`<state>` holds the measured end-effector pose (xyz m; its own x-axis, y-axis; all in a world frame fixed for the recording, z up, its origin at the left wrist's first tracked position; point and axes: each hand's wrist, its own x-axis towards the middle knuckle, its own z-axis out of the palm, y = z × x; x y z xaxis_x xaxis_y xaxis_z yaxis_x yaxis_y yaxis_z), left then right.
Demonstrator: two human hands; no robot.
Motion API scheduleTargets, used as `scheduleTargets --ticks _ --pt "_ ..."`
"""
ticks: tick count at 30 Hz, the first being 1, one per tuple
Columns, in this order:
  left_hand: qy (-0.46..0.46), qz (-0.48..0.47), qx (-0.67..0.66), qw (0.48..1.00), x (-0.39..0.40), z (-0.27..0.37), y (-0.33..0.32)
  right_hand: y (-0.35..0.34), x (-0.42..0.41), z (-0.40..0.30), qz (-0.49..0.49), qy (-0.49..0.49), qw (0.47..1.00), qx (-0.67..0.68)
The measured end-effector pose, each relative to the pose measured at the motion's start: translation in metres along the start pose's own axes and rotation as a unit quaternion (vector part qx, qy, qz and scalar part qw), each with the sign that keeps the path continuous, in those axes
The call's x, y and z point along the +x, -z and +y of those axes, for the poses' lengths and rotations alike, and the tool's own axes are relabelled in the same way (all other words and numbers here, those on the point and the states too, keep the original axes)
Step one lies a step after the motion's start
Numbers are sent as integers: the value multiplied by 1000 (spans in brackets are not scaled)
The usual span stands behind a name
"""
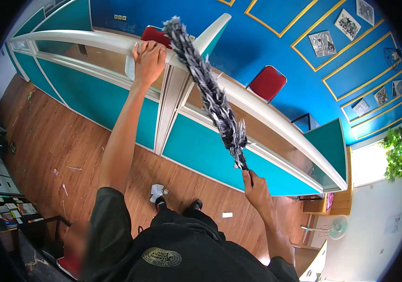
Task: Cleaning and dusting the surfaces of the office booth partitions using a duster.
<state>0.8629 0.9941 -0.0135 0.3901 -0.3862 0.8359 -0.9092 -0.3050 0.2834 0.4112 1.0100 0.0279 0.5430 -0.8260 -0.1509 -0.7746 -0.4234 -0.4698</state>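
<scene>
My right hand (257, 188) is closed round the black handle of a fluffy grey-and-black duster (209, 86). The duster slants up and to the left, its far end lying over the white top rail (257, 102) of an office partition. My left hand (149, 60) rests on the same rail, left of the duster, with its fingers over the edge. Below the rail are clear panes and teal panels (201, 144), split by a ribbed white post (171, 102). Whether the duster's fibres touch the rail is hard to tell.
Crumpled white paper (157, 192), a white spoon (65, 189) and a white piece (227, 215) lie on the wooden floor. Red chairs (268, 84) stand beyond the partition. A standing fan (337, 227) is at the right. Shelves with boxes (14, 211) are at the lower left.
</scene>
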Motion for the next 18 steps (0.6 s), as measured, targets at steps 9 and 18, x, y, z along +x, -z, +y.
scheduleTargets --ticks 9,18 --pt "10 13 2 1000 3 6 -2 55 63 0 68 140 978 -141" --pt "6 30 -9 999 6 3 2 112 159 -26 78 134 954 -256"
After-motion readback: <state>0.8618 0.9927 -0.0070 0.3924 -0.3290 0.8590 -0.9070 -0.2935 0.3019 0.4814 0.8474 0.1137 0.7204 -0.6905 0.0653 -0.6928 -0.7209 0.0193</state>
